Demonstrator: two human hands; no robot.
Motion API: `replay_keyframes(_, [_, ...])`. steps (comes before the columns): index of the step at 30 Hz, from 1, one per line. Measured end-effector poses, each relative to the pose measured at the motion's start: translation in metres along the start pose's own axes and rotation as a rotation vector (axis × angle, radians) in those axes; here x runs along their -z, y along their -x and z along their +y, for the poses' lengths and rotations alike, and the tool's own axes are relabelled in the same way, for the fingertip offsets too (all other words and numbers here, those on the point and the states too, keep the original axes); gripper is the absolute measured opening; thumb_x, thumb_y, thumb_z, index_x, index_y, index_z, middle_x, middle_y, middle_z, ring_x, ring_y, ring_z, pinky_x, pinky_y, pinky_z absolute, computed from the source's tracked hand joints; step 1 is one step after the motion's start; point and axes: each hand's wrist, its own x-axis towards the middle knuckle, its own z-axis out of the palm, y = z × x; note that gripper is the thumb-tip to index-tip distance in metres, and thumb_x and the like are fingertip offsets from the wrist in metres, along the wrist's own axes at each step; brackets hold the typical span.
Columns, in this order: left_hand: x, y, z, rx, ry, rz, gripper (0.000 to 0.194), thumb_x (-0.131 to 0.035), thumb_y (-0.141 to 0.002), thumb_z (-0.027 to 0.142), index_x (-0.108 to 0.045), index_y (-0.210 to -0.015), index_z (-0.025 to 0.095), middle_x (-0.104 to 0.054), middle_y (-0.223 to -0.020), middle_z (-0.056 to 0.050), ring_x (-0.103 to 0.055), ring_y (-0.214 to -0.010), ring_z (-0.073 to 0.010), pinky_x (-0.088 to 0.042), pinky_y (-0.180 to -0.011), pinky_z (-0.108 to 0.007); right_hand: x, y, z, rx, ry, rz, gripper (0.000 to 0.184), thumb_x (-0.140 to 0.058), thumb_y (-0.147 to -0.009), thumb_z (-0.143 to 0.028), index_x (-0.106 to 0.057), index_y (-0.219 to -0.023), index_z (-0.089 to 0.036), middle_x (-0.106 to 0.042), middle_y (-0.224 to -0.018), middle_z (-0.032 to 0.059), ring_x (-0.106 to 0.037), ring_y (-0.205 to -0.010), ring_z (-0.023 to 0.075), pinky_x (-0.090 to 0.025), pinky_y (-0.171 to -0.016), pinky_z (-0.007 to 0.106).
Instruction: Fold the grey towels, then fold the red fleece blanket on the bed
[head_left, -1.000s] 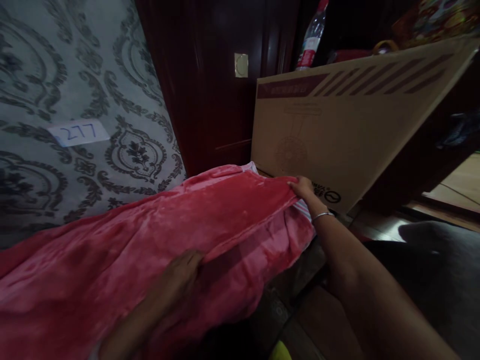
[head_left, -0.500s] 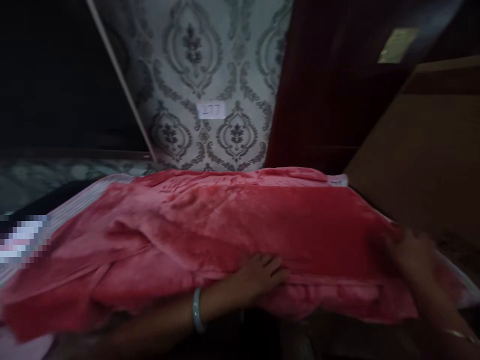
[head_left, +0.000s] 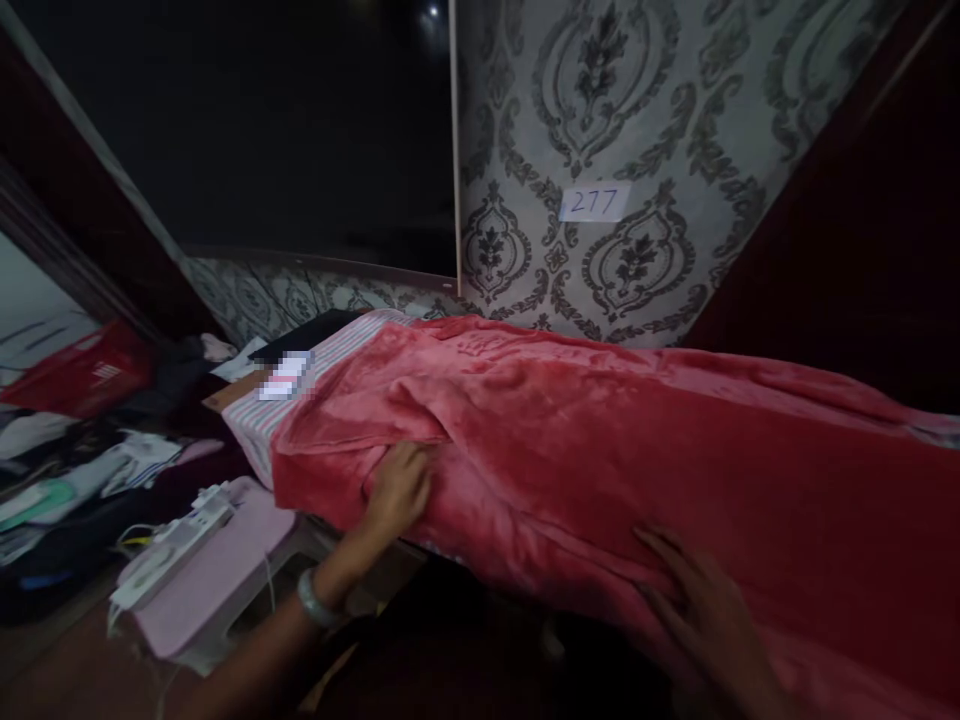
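Observation:
A red plush cloth [head_left: 570, 420], rumpled at its left and smoother at its right, is spread over a long surface and hangs over the near edge. Whether it is a blanket or a garment I cannot tell. My left hand [head_left: 401, 490], with a pale bangle on the wrist, has its fingers curled closed on the cloth near the left front edge. Lower right, my right hand [head_left: 701, 605] rests on the cloth with fingers stretched and apart. A striped cover [head_left: 352, 345] shows from under the cloth's left end.
Left of the cloth, a pink stool [head_left: 202, 590] bears a white power strip [head_left: 176, 545]. Clothes [head_left: 82, 490] and a red bag [head_left: 90, 370] lie at far left. Behind stand a dark screen [head_left: 300, 140] and a patterned wall with a "277" label [head_left: 595, 203].
The view has swung left, bringing the stool and clothes into sight. My left hand has moved left along the cloth and its fingers have closed; my right hand has also come leftward.

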Motion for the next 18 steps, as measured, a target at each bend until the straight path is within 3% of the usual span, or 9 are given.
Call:
replay_keyframes(4, [0.041, 0.015, -0.074, 0.445, -0.021, 0.255, 0.019, -0.051, -0.085, 0.031, -0.063, -0.096, 0.020, -0.064, -0.094, -0.008, -0.061, -0.092, -0.0255, -0.053, -0.085, -0.043, 0.000, 0.003, 0.006, -0.023, 0.025, 0.026, 0.042, -0.048, -0.091, -0.043, -0.069, -0.122, -0.025, -0.072, -0.118, 0.0098, -0.069, -0.104, 0.0315, -0.058, -0.086, 0.050])
replay_keyframes(7, [0.067, 0.030, -0.113, 0.662, -0.149, 0.461, 0.030, -0.058, -0.080, 0.035, -0.062, -0.105, 0.019, -0.062, -0.105, -0.011, -0.058, -0.106, -0.0302, -0.047, -0.099, -0.049, 0.003, 0.006, 0.003, -0.052, 0.009, 0.022, 0.041, -0.050, -0.090, -0.042, -0.069, -0.122, -0.027, -0.073, -0.115, 0.0093, -0.070, -0.100, 0.0329, -0.058, -0.084, 0.052])
replay_keyframes(9, [0.081, 0.038, -0.133, 0.804, -0.188, 0.530, 0.037, -0.060, -0.078, 0.036, -0.061, -0.111, 0.019, -0.060, -0.113, -0.013, -0.054, -0.116, -0.0323, -0.041, -0.106, -0.053, 0.005, 0.007, 0.001, -0.071, -0.003, -0.003, 0.040, -0.052, -0.089, -0.039, -0.068, -0.124, -0.028, -0.073, -0.116, 0.0091, -0.070, -0.101, 0.0332, -0.059, -0.085, 0.051])
replay_keyframes(11, [0.092, 0.042, -0.151, 0.919, -0.099, 0.512, 0.040, -0.060, -0.079, 0.039, -0.062, -0.112, 0.018, -0.062, -0.114, -0.013, -0.055, -0.115, -0.0317, -0.042, -0.106, -0.052, 0.006, 0.005, -0.001, -0.088, 0.001, -0.022, 0.040, -0.053, -0.089, -0.039, -0.068, -0.123, -0.027, -0.073, -0.116, 0.0095, -0.070, -0.101, 0.0336, -0.058, -0.087, 0.051])
replay_keyframes(15, [0.108, 0.036, -0.174, 0.998, 0.172, 0.250, 0.045, -0.050, -0.084, 0.054, -0.065, -0.103, 0.016, -0.068, -0.096, -0.010, -0.063, -0.098, -0.0284, -0.051, -0.091, -0.042, 0.005, -0.002, -0.004, -0.103, 0.006, -0.014, 0.040, -0.050, -0.088, -0.042, -0.070, -0.118, -0.024, -0.074, -0.114, 0.0105, -0.069, -0.103, 0.0335, -0.057, -0.088, 0.051])
replay_keyframes(18, [0.115, 0.021, -0.179, 0.990, -0.006, 0.075, 0.050, -0.049, -0.082, 0.059, -0.066, -0.099, 0.014, -0.069, -0.091, -0.011, -0.065, -0.092, -0.0302, -0.052, -0.085, -0.042, 0.003, -0.008, -0.009, -0.118, 0.035, -0.017, 0.042, -0.048, -0.087, -0.039, -0.069, -0.120, -0.023, -0.073, -0.115, 0.0101, -0.067, -0.107, 0.0315, -0.055, -0.092, 0.050])
